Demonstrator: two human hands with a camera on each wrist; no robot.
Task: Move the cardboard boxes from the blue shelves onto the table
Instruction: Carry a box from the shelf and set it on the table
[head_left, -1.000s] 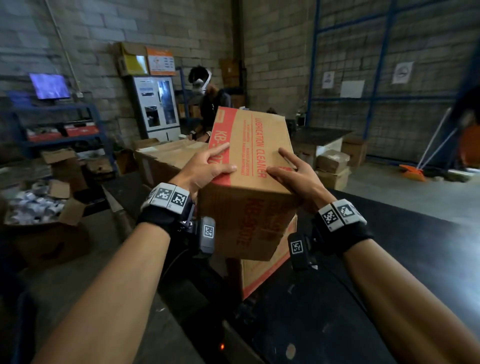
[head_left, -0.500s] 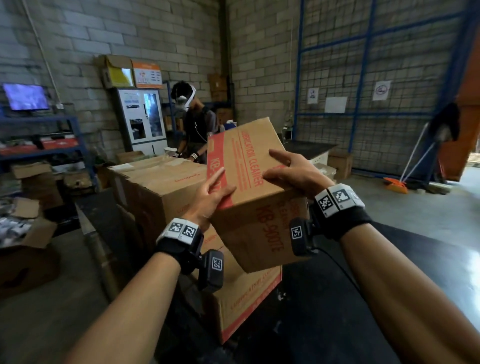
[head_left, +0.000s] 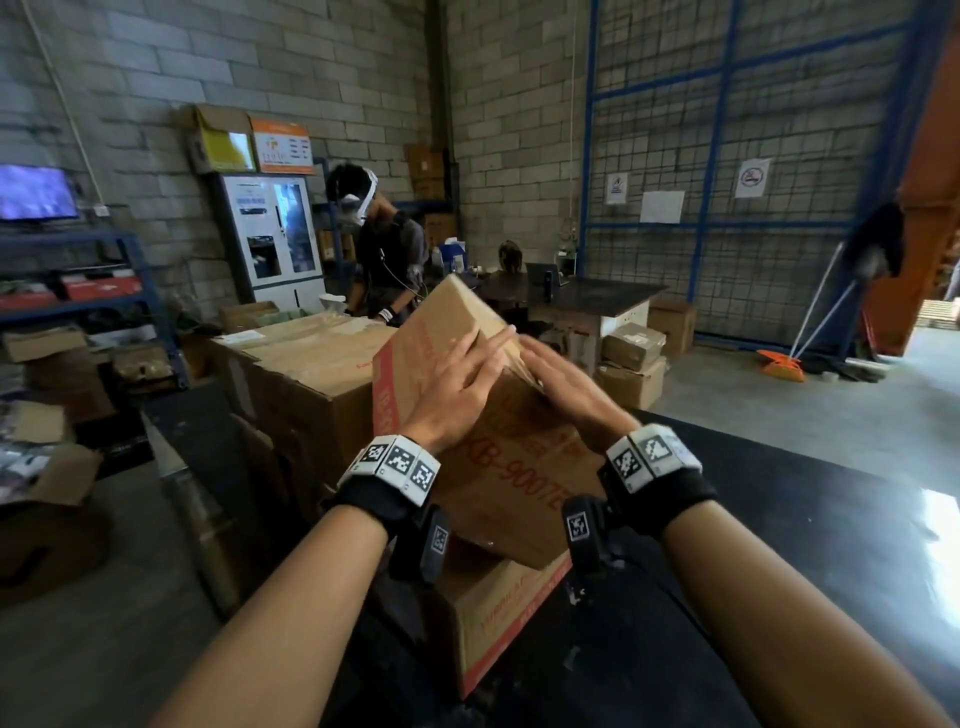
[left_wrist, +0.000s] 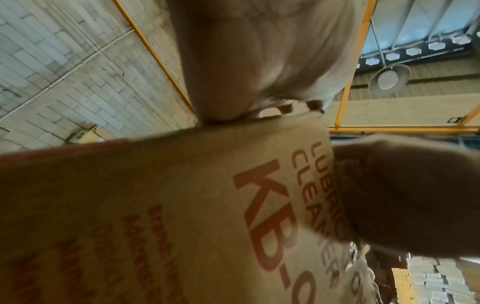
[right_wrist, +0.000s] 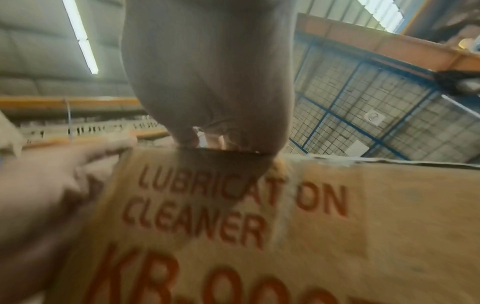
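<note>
A cardboard box (head_left: 498, 467) printed "LUBRICATION CLEANER KB-900TE" in red leans tilted on a second like box (head_left: 498, 623), which stands on the black table (head_left: 779, 519). My left hand (head_left: 457, 384) and right hand (head_left: 566, 387) lie side by side on its upturned face, fingers straight and reaching toward the upper edge. In the left wrist view the palm (left_wrist: 259, 61) presses the box (left_wrist: 182, 205); the right wrist view shows that palm (right_wrist: 207, 72) on the printed face (right_wrist: 337, 226). The box's underside is hidden.
Large cardboard boxes (head_left: 311, 374) stand on the table just left of the stack. Another person (head_left: 384, 249) works behind them. Blue shelves (head_left: 140, 291) with boxes are far left, a second table (head_left: 597, 301) and a blue mesh rack (head_left: 717, 156) behind.
The box has come down from mid-air and tipped onto the lower box. My hands have slid from its two sides onto its near face, close together.
</note>
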